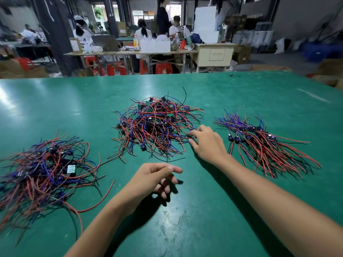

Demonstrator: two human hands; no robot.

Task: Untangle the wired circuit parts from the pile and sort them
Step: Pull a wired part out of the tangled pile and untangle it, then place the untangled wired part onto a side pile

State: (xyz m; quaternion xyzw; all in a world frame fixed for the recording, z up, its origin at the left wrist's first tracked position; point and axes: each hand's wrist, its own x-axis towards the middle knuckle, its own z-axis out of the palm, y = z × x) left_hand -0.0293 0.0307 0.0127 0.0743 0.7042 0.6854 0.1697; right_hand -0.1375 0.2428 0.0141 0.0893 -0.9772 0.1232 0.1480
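The left heap of wires [42,171] is smeared by blur and cut off by the picture's left edge. In the middle pile [156,127] the lower parts lie buried under wires. The right hand [206,143] hides its own fingertips, so any grip there cannot be told. People at the far benches [130,51] are blurred.

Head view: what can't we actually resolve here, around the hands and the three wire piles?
- Right hand: fingertips sit at the middle pile's edge; the hand's back hides whether a wire is pinched.
- Left hand: fingers curl loosely under the palm; nothing visibly held.
- Left pile: cut off by the left frame edge and motion-blurred.
- Right pile: boards too small to tell types.
- Middle pile: tangle hides lower parts.
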